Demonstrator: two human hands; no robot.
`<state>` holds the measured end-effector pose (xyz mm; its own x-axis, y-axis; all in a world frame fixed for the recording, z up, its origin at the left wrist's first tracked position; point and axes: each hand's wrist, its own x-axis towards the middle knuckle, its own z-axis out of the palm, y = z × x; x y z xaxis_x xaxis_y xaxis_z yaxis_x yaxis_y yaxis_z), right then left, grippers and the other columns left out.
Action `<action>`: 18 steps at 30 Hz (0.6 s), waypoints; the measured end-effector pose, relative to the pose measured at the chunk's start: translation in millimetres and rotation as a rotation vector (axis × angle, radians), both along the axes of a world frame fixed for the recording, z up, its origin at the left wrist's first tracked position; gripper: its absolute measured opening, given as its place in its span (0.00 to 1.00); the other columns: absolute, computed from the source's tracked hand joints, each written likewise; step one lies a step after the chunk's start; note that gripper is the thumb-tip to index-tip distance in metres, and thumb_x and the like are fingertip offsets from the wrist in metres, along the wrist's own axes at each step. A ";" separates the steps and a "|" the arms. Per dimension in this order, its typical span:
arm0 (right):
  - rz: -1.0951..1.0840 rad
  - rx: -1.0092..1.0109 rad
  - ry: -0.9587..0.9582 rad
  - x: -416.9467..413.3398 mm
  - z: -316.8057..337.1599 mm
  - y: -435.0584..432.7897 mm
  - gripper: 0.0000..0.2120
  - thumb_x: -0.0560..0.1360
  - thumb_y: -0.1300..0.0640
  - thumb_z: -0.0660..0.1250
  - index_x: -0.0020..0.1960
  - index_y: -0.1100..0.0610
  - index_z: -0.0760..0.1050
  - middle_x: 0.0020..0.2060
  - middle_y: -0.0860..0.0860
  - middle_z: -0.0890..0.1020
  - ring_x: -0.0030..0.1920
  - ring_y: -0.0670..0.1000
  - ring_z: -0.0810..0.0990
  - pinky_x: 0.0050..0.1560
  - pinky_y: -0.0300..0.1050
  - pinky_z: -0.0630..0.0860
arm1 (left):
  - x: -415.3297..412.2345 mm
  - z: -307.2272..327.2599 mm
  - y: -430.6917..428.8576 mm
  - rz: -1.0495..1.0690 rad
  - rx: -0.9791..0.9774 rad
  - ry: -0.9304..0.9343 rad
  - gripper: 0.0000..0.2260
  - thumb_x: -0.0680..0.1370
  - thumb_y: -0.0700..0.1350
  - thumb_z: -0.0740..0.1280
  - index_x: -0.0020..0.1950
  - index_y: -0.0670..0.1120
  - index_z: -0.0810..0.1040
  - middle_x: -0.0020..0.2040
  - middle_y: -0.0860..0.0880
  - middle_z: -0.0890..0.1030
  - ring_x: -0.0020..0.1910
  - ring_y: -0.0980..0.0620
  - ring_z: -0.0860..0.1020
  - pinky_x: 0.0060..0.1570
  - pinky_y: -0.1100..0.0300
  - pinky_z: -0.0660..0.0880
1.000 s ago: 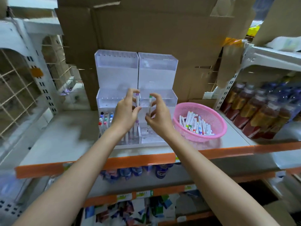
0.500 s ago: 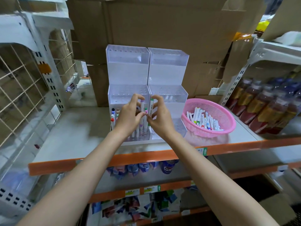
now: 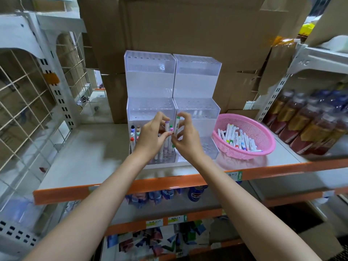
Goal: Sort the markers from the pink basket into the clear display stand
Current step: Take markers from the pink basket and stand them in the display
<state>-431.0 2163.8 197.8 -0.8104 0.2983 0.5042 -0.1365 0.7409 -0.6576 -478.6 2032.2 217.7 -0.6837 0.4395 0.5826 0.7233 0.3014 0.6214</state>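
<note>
Two markers are going in at once. The left hand [image 3: 150,136] has its grip pinched round a purple-capped marker [image 3: 166,127], thumb and fingers clamped on the barrel. The right hand [image 3: 185,140] is pinching a green-capped marker [image 3: 176,127] the same way, and both pens are upright.

A second ago the hands sat higher against the display stand [image 3: 197,76], level with its middle step, with a clear gap between the pens. Since then they've dropped and closed in. The caps are now about level with the bottom edge of that middle step, the pens are side by side and almost touching, and the fingertips of the two hands nearly meet. They're over the left half of the stand's lowest step, close to the seam between its halves and just right of the standing markers [image 3: 132,136] already in there. I can't tell if either tip is in a hole yet, because the hands cover the lower ends.

For the job, I reckon this is the seating bit for this pair. Neither grip has let go, so they don't count as placed yet. The pink basket [image 3: 263,147] just right of the stand has a good heap of loose markers [image 3: 237,138] left, and the stand's upper steps look mostly bare, so it's early days
</note>
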 end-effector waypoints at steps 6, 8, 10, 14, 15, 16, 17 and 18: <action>0.024 -0.006 0.001 -1.0 -4.4 -0.3 0.26 0.72 0.63 0.68 0.66 0.53 0.61 0.43 0.49 0.73 0.34 0.51 0.78 0.37 0.48 0.77 | 0.8 -5.0 -1.2 0.002 -0.022 0.021 0.14 0.71 0.38 0.74 0.52 0.41 0.73 0.41 0.48 0.80 0.39 0.55 0.78 0.40 0.74 0.71; 0.028 -0.010 -0.001 -0.9 -4.8 0.3 0.26 0.72 0.64 0.68 0.66 0.54 0.61 0.43 0.48 0.73 0.34 0.50 0.78 0.36 0.45 0.76 | -0.2 -4.9 -1.8 -0.002 -0.024 0.032 0.13 0.71 0.38 0.74 0.50 0.41 0.74 0.41 0.49 0.81 0.39 0.55 0.79 0.41 0.69 0.74; 0.027 -0.002 -0.002 -1.1 -5.4 0.8 0.27 0.72 0.65 0.67 0.66 0.54 0.61 0.43 0.46 0.72 0.34 0.48 0.77 0.36 0.42 0.74 | -2.1 -4.9 -2.4 -0.011 -0.017 0.042 0.10 0.71 0.38 0.75 0.48 0.41 0.76 0.42 0.50 0.82 0.41 0.54 0.80 0.44 0.59 0.78; 0.022 0.011 -0.003 -1.9 -6.9 0.5 0.28 0.72 0.66 0.67 0.62 0.45 0.57 0.41 0.41 0.70 0.33 0.45 0.77 0.34 0.35 0.71 | -5.1 -1.9 -2.8 -0.026 0.016 0.021 0.06 0.72 0.39 0.74 0.46 0.41 0.80 0.42 0.49 0.83 0.42 0.54 0.82 0.47 0.55 0.80; 0.021 0.011 -0.002 -1.9 -6.9 0.3 0.28 0.72 0.66 0.67 0.61 0.44 0.57 0.41 0.42 0.70 0.33 0.46 0.77 0.33 0.34 0.70 | -5.7 -1.2 -2.8 -0.024 0.017 0.016 0.06 0.72 0.40 0.74 0.46 0.41 0.80 0.42 0.49 0.84 0.42 0.54 0.82 0.47 0.55 0.80; 0.020 0.012 -0.001 -2.0 -7.0 0.4 0.28 0.72 0.66 0.67 0.61 0.44 0.57 0.42 0.42 0.70 0.33 0.46 0.77 0.33 0.34 0.71 | -6.3 -0.6 -2.9 -0.020 0.016 0.011 0.05 0.72 0.40 0.74 0.46 0.42 0.80 0.41 0.49 0.83 0.41 0.54 0.82 0.47 0.55 0.80; 0.019 0.015 0.000 -1.7 -6.6 0.2 0.28 0.72 0.65 0.67 0.61 0.44 0.57 0.42 0.43 0.70 0.33 0.46 0.77 0.34 0.36 0.72 | -6.8 0.1 -2.9 -0.016 0.011 0.008 0.05 0.72 0.41 0.74 0.46 0.42 0.80 0.40 0.49 0.83 0.41 0.54 0.82 0.46 0.55 0.80; 0.016 0.018 0.000 -1.5 -6.6 0.2 0.28 0.72 0.65 0.67 0.61 0.44 0.57 0.42 0.42 0.70 0.33 0.47 0.77 0.34 0.39 0.73 | -7.6 0.6 -2.9 -0.013 0.004 0.006 0.05 0.72 0.41 0.74 0.45 0.43 0.80 0.40 0.49 0.83 0.40 0.54 0.81 0.45 0.55 0.80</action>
<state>-432.5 2164.0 191.3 -0.8151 0.2760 0.5093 -0.1482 0.7505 -0.6440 -486.2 2029.3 218.3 -0.6746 0.4459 0.5883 0.7306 0.2891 0.6186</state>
